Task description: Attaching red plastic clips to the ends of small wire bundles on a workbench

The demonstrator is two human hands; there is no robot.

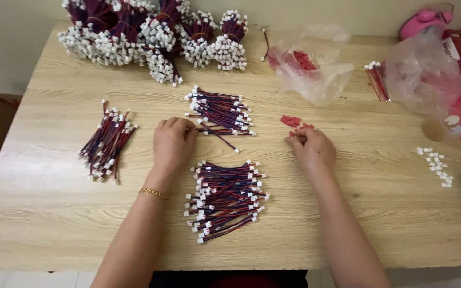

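Observation:
My left hand [173, 143] rests on the wooden table [49, 213] with its fingertips pinching one red-and-blue wire [221, 138] with white connectors at the edge of a loose wire pile [220, 111]. My right hand [311, 148] is curled over a small heap of red plastic connectors [292, 122], fingertips closed on one of them. A bigger pile of the same wires [225, 198] lies between my forearms, close to the front edge. A gold bracelet sits on my left wrist.
Another wire pile [106, 141] lies at the left. Several tied wire bundles [150, 34] fill the back. A clear bag with red connectors [308, 64], pink bags [454, 80], loose white connectors [437, 165] and a small wire bunch [377, 80] sit at the right.

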